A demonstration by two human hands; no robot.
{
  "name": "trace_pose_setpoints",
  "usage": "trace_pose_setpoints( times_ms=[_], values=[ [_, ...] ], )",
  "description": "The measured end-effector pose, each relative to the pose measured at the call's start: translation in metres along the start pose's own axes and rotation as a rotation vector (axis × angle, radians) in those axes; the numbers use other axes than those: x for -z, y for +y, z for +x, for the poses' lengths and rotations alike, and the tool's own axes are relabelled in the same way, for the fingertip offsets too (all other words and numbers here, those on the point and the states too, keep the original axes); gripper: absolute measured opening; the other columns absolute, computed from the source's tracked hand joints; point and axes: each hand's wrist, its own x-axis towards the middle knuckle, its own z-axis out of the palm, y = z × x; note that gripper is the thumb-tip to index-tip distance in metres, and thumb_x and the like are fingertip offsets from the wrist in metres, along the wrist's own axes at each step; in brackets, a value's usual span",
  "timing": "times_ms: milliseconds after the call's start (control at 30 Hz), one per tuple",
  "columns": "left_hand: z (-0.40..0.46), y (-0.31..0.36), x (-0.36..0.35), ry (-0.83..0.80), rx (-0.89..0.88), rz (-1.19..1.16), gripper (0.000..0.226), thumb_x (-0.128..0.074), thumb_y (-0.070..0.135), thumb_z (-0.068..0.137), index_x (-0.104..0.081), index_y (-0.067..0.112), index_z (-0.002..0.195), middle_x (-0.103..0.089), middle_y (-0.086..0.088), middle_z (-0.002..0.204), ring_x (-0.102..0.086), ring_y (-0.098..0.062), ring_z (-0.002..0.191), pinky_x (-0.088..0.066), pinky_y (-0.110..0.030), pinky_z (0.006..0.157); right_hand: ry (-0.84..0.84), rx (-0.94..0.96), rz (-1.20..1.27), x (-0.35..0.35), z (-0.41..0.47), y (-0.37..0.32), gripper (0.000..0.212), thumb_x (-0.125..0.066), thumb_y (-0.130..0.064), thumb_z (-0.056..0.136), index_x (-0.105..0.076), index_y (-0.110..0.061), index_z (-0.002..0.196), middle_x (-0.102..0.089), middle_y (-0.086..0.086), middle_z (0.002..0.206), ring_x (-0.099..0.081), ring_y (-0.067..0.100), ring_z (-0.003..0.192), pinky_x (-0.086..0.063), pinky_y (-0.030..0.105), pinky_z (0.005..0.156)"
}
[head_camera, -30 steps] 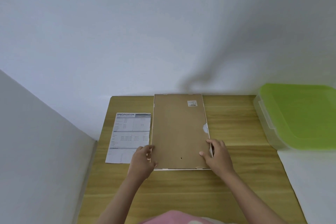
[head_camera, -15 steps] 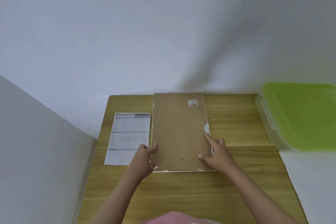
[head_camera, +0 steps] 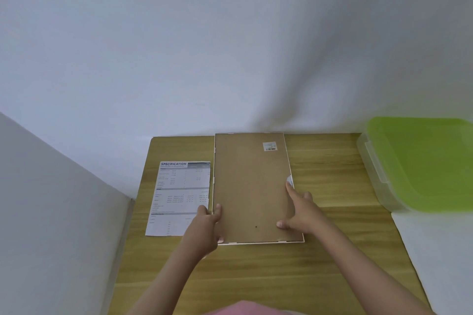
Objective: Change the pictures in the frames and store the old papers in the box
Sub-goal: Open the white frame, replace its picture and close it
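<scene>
A picture frame [head_camera: 250, 186] lies face down on the wooden table [head_camera: 332, 258], its brown backing board up, with a barcode sticker near the far right corner. My left hand [head_camera: 204, 230] grips the frame's near left edge, thumb on the board. My right hand [head_camera: 302, 215] rests on the near right part of the board, thumb spread. Its straight index finger touches a white cut-out [head_camera: 290, 179] at the right edge. A printed sheet headed SPECIFICATION [head_camera: 179, 194] lies flat just left of the frame. The clear box with a green lid [head_camera: 422, 161] stands closed at the right.
White walls close in behind the table and along its left side. The box overhangs a white surface [head_camera: 440, 250] that adjoins the table on the right. Bare wood shows between the frame and the box and along the near edge.
My right index finger has slid away from me along the frame's right edge to the white cut-out. My left hand has shifted slightly up the left edge. The frame stays flat.
</scene>
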Motion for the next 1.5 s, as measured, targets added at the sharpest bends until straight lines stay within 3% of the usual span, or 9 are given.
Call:
trace_pose_setpoints(
  times_ms=[200,500,667,867,1300,1500],
  values=[
    [-0.001,0.001,-0.002,0.013,0.004,0.005,0.084,-0.067,0.026,0.083,-0.015,0.023,0.149,-0.033,-0.004,0.119,-0.044,-0.012,0.085,-0.046,-0.023,0.085,-0.088,-0.048,-0.156,0.012,0.015,-0.01,0.14,-0.085,-0.046,0.057,0.022,-0.033,0.145,-0.025,0.014,0.146,-0.045,0.027,0.126,-0.043,0.035,0.099],
    [0.0,0.001,-0.003,0.023,0.007,-0.024,0.083,-0.067,0.024,0.083,-0.016,0.023,0.149,-0.029,0.0,0.11,-0.044,-0.012,0.084,-0.047,-0.022,0.084,-0.04,-0.041,-0.201,0.011,0.018,-0.01,0.144,-0.088,-0.047,0.051,0.017,-0.027,0.147,-0.032,0.009,0.146,-0.043,0.025,0.129,-0.043,0.036,0.099],
    [-0.001,0.001,-0.003,0.032,-0.006,-0.04,0.083,-0.066,0.024,0.083,-0.015,0.024,0.149,-0.027,0.002,0.107,-0.044,-0.011,0.086,-0.044,-0.018,0.08,-0.027,-0.031,-0.252,0.017,0.021,-0.018,0.143,-0.087,-0.048,0.051,0.017,-0.029,0.147,-0.014,0.013,0.148,-0.047,0.03,0.124,-0.046,0.038,0.094],
    [0.0,-0.001,-0.005,0.03,-0.003,-0.051,0.083,-0.067,0.023,0.083,-0.016,0.024,0.149,-0.028,0.002,0.108,-0.045,-0.011,0.088,-0.044,-0.018,0.081,-0.029,0.002,-0.158,0.045,0.054,-0.033,0.142,-0.087,-0.051,0.05,0.014,-0.031,0.147,-0.008,0.018,0.152,-0.036,0.033,0.134,-0.04,0.04,0.104],
    [0.003,-0.008,-0.008,0.02,-0.008,-0.14,0.083,-0.069,0.022,0.081,-0.019,0.026,0.148,-0.032,0.002,0.105,-0.047,-0.01,0.083,-0.042,-0.014,0.079,-0.044,-0.001,-0.183,0.052,0.076,-0.036,0.155,-0.091,-0.052,0.033,0.012,-0.036,0.147,-0.033,0.011,0.146,-0.038,0.028,0.132,-0.04,0.043,0.103],
    [0.001,-0.008,-0.01,0.03,-0.007,-0.18,0.087,-0.069,0.02,0.08,-0.016,0.029,0.148,-0.032,0.002,0.105,-0.047,-0.009,0.083,-0.042,-0.013,0.079,-0.071,-0.008,-0.273,0.052,0.078,-0.041,0.155,-0.089,-0.056,0.035,0.015,-0.034,0.147,-0.034,0.013,0.144,-0.039,0.029,0.131,-0.042,0.043,0.101]
  ],
)
